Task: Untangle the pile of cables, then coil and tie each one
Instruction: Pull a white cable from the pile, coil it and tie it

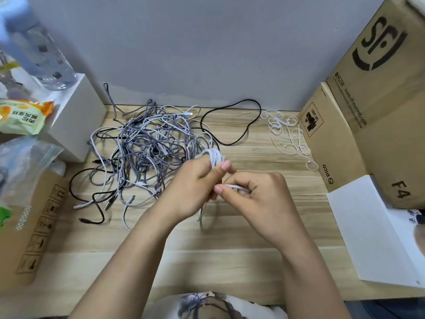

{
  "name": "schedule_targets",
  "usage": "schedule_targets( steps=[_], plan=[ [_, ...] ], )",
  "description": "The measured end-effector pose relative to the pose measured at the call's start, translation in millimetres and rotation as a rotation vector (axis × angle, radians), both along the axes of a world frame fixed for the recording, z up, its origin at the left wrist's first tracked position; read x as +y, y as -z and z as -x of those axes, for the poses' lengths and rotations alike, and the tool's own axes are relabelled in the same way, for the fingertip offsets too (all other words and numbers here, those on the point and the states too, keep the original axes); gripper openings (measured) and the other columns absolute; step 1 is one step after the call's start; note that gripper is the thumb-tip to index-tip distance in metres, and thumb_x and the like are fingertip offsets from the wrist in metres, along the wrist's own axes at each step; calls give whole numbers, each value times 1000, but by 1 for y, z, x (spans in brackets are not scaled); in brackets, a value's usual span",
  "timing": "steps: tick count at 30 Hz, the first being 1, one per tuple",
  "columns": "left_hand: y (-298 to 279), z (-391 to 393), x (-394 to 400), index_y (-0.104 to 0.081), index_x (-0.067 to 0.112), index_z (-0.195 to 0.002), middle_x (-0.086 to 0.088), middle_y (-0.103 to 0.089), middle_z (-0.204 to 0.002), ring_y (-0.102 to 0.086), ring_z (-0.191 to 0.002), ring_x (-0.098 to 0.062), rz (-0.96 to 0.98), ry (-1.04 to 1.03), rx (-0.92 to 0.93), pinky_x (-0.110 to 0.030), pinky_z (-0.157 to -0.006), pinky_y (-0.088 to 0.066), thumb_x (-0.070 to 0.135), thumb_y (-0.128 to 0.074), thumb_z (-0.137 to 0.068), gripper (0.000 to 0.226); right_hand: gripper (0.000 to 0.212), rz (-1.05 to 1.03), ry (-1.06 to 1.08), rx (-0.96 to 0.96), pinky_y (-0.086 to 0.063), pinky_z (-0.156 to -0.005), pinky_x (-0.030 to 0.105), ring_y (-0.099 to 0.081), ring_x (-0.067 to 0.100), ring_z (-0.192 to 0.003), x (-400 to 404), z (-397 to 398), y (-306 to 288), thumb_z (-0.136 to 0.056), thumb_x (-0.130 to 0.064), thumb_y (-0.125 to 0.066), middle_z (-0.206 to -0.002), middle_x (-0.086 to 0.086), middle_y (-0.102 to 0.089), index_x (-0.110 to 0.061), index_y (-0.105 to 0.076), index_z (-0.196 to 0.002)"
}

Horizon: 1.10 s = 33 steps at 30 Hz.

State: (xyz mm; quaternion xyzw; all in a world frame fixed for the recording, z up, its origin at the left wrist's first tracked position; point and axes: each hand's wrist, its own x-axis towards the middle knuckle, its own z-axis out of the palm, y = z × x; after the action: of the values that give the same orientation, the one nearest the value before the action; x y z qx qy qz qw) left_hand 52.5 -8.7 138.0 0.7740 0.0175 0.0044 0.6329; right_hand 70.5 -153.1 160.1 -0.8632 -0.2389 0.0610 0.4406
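A white cable (212, 157) is looped round the left hand (195, 180) over the surface's (207, 245) middle, its strand pinched by the right hand (255, 192), beside the tangled cable pile (147, 143) toward the far edge, with white ties (287, 132) near the far right corner.

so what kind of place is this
Probably a home or small office desk used for sorting and packing: a wooden desk against a wall, shipping cartons beside it, and a snack packet at the left.

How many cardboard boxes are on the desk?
3: one at the left edge, a Pico box at right, a larger SF box behind it. Others may sit out of frame.
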Motion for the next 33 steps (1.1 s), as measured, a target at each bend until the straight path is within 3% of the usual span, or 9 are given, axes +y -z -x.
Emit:
schedule_targets(
  steps=[2,5,8,13,18,23,26,30,33],
  plan=[
    [-2,3,1,-52,23,-52,8,-36,-41,-32,-40,-7,42,121,87,-18,-44,-30,47,-42,-92,48,17,-92,27,-1,-39,-52,24,-49,1,-50,-3,-1,-5,-70,-39,-72,-48,-14,-55,-23,-69,-64],
    [-6,7,8,-60,21,-56,8,-30,-37,-26,-35,-8,146,333,232,-21,-47,-31,49,-28,-94,57,27,-269,83,70,-25,-44,16,-30,5,-41,-6,-3,-8,-68,-24,-82,-37,-12,-42,-26,-61,-50],
    [-6,14,14,-64,20,-70,13,-31,-38,-21,-35,-8,514,601,240,-17,-42,-29,56,-39,-92,49,18,-400,93,133,-24,-45,24,-30,7,-45,-5,-5,-5,-67,-30,-78,-42,-8,-42,-29,-65,-55],
    [-8,9,20,-65,7,-79,4,-22,-39,-21,-37,-11,1153,912,-22,-23,-47,-33,29,-44,-99,36,27,-365,40,97,-29,-51,22,-37,5,-51,-1,-9,4,-82,-46,-54,-52,0,-47,-29,-60,-62],
    [-33,-1,22,-54,-6,-99,-3,-38,-46,-34,-42,-17,1481,570,-184,-30,-57,-38,9,-43,-97,19,24,-203,-61,184,-29,-54,16,-44,1,-51,3,-4,16,-86,-38,-51,-48,-18,-47,-32,-59,-64],
    [-28,-11,3,-58,6,-101,4,-55,-54,-53,-46,-8,999,-48,-105,-19,-52,-47,20,-44,-86,25,26,-31,-116,144,-33,-55,33,-38,9,-52,7,0,14,-82,-52,-51,-53,7,-47,-31,-64,-78],
    [-18,-10,-4,-55,6,-105,-1,-64,-60,-60,-51,-12,698,-44,-52,-20,-55,-50,21,-48,-91,21,23,38,-86,83,-40,-57,36,-45,19,-54,5,1,13,-80,-50,-51,-54,6,-51,-30,-63,-82],
    [-13,-7,-2,-56,8,-105,-4,-66,-62,-61,-54,-13,530,19,19,-20,-57,-51,26,-51,-90,24,36,62,-83,56,-42,-57,38,-45,21,-55,2,3,14,-78,-50,-53,-54,7,-50,-16,-67,-77],
    [-8,-5,4,-62,15,-101,0,-64,-58,-56,-53,-13,237,-10,51,-18,-55,-45,31,-51,-92,21,30,-7,-77,48,-47,-60,38,-54,20,-59,0,5,8,-77,-51,-57,-56,2,-59,-23,-69,-78]
  ],
)
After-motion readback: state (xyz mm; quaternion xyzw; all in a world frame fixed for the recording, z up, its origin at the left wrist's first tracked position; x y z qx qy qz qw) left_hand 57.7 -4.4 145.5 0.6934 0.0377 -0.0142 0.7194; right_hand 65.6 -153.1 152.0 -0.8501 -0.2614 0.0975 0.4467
